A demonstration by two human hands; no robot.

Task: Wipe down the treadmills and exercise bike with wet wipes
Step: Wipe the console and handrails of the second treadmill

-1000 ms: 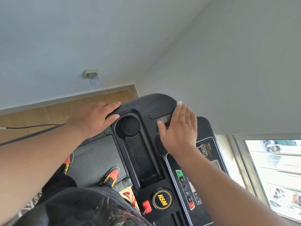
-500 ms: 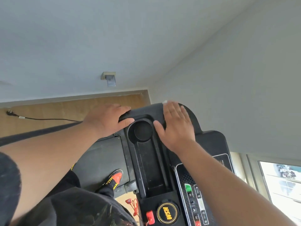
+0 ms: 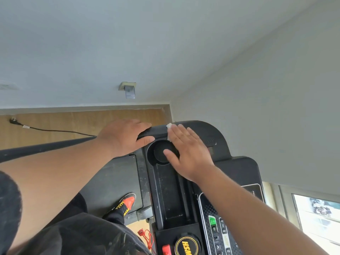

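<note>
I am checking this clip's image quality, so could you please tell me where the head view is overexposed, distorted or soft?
Head view: the window at lower right is blown out to near white; the wide-angle lens bends the wall and floor lines and tilts the scene; the console is dark with little detail; the right hand pressing the wet wipe and the left hand are slightly soft.
</note>
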